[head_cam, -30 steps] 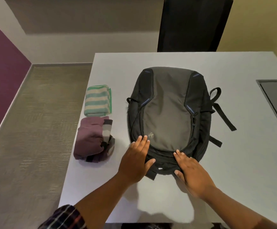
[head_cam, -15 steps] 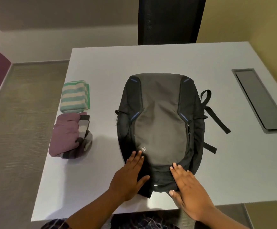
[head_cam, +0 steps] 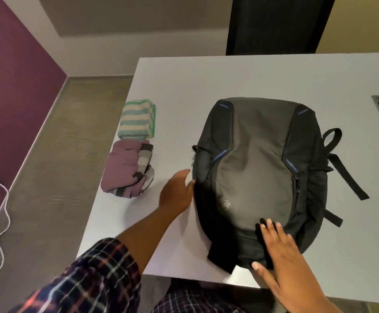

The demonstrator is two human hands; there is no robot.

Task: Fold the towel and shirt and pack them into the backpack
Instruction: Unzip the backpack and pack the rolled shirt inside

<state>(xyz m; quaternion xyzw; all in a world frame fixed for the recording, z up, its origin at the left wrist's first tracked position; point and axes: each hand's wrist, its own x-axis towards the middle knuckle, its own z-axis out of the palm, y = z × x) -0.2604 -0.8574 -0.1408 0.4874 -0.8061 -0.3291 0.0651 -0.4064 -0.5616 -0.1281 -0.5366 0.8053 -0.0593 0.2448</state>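
**Both hands flat on the backpack, folded clothes waiting at the left**

We see the backpack (head_cam: 258, 168) lying flat on the white table (head_cam: 206, 86), its grey front panel facing up, filling the centre and right of the frame. Its black straps (head_cam: 342, 168) trail out onto the tabletop at the right edge of the pack.

The left hand (head_cam: 177, 193) sits left of centre, fingers straight and relaxed, its fingertips touching the pack's dark left side. It holds nothing. The plaid sleeve (head_cam: 89, 281) on that arm fills the lower left of the frame.

The right hand (head_cam: 281, 251) lies in the lower right, palm down and fingers spread. It presses flat on the end of the pack nearest the bottom of the frame, over a black fabric piece that hangs toward the table's edge. It grips nothing either.

The towel (head_cam: 136, 119), striped green and cream, lies folded at the table's left edge, above and left of the left hand. Just below it in the frame, touching or nearly so, lies the shirt (head_cam: 125, 168), a purple bundle with grey and white stripes showing. Both lie outside the pack, apart from it.

A black chair (head_cam: 279, 26) stands beyond the table at the top of the frame. A white cable (head_cam: 1, 222) runs across the floor at the far left.
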